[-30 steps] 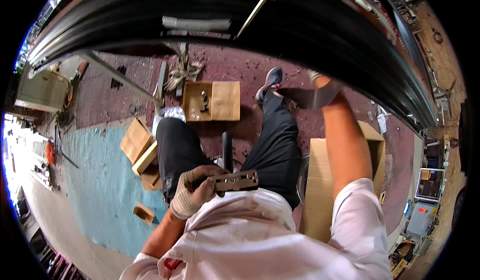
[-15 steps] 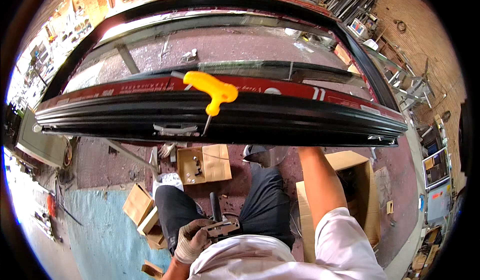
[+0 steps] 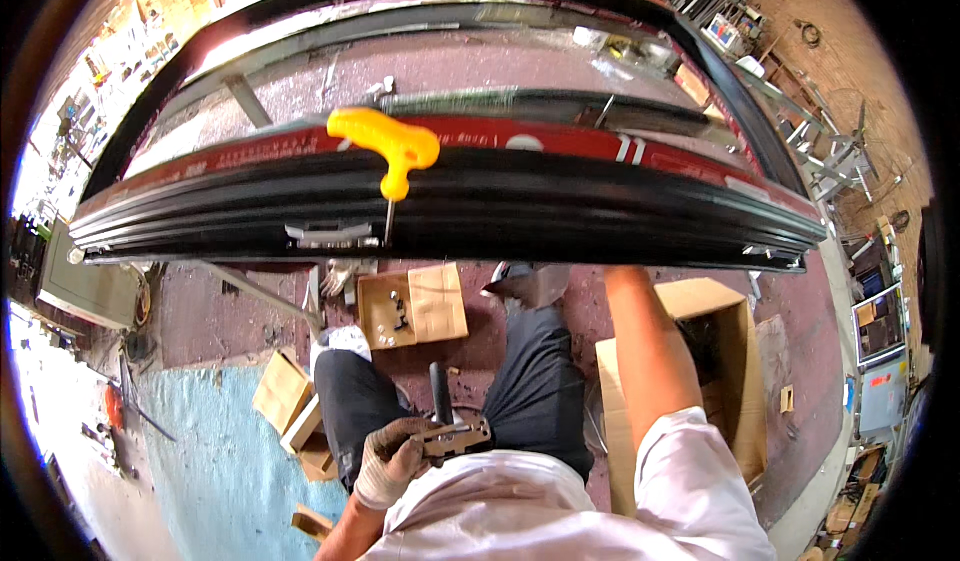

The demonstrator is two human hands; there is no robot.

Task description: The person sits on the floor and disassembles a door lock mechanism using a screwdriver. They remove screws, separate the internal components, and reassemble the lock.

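My left hand (image 3: 388, 458), in a knitted glove, is closed round a flat metal fitting with holes (image 3: 455, 440), held over my lap. A dark upright handle (image 3: 439, 391) stands just beyond the fitting; whether the two are joined I cannot tell. My bare right forearm (image 3: 655, 351) reaches forward under the near side of a black metal frame (image 3: 560, 216), which hides the right hand. A hex key with a yellow handle (image 3: 390, 148) stands with its shaft down at that near side. Beside its tip sits a small silver fitting (image 3: 330, 235).
An open cardboard box with small parts (image 3: 385, 311) lies on the floor beyond my knees. A large open carton (image 3: 745, 391) stands at my right. Smaller cardboard boxes (image 3: 280, 388) lie at my left. A grey metal leg (image 3: 262, 296) slants below the frame.
The view has shifted a little, so the frame and hex key sit higher in it. My left hand still holds the metal fitting, and the right arm still reaches under the frame.
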